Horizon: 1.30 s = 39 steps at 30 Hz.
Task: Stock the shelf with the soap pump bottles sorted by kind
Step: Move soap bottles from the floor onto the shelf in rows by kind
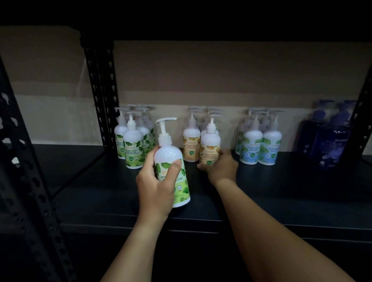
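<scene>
My left hand [156,184] grips a white pump bottle with a green leaf label [171,162], held upright just above the dark shelf board [289,196]. Behind it to the left stands a group of green-label bottles [133,147]. My right hand [221,166] wraps around the lower part of an orange-label bottle [209,145] standing on the shelf, at the front of the orange group [191,145]. Further right stands a cluster of blue-label bottles [260,147]. Dark blue bottles [328,141] stand at the far right.
Black perforated steel uprights stand at the left front [17,161], at the back left [102,91] and at the right [369,111]. A beige wall [220,75] closes the back. The shelf above is dark. The neighbouring bay's shelf [70,158] lies to the left.
</scene>
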Tool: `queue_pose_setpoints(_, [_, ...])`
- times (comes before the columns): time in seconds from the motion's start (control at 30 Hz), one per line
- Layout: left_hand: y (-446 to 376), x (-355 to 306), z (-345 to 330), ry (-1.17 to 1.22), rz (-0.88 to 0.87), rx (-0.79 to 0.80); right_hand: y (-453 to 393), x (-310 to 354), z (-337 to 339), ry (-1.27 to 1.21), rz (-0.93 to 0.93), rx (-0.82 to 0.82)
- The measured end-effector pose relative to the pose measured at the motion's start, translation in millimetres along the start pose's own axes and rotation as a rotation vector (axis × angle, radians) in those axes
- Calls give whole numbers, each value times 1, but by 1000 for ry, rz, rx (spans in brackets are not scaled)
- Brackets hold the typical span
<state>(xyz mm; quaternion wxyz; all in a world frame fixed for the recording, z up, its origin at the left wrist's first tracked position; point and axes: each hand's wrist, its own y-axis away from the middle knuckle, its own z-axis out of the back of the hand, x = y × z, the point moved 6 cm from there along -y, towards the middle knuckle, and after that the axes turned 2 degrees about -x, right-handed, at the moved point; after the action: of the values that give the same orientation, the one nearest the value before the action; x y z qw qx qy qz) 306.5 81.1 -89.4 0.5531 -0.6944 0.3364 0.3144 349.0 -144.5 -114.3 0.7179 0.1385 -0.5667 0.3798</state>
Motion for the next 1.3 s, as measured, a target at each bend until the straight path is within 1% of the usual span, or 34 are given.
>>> queue_pose_setpoints(0.1, [0,1,0,-3,7,-6,0,-3,-1,-38,-7,-45])
queue_pose_setpoints(0.3, [1,2,0,-4,22,-8,-1,-7,2,-110,-29,-30])
queue_pose_setpoints(0.57, [1,2,1,2,35,-4,-5,-8,1,-101,0,-19])
queue_pose_setpoints(0.87, [1,-1,3,-13,12,0,0,-4,3,-57,6,-21])
queue_pose_setpoints(0.93, [1,-3,4,-28,-11,8,8,5,9,-8,69,-79])
queue_pose_setpoints(0.97, [1,-5,6,-43,-27,9,15,13,14,47,142,-139])
queue_pose_setpoints(1.03, [1,-8,12,-84,-56,8,31,32,21,155,389,-271])
queue_pose_setpoints(1.07, [0,-8,16,-108,-65,6,40,41,19,158,535,-291])
queue_pose_setpoints(1.1, [-1,-8,20,-131,-73,4,48,47,13,136,663,-252])
queue_pose_setpoints(1.13, [-2,-8,25,-154,-79,6,55,50,4,107,764,-151])
queue_pose_setpoints(1.17, [-4,-8,31,-174,-77,19,60,52,-8,102,836,-3])
queue_pose_setpoints(1.23, [-7,-7,41,-192,-61,73,71,52,-31,192,928,315])
queue_pose_setpoints(1.3, [-8,-9,53,-200,-50,118,78,47,-45,282,936,551])
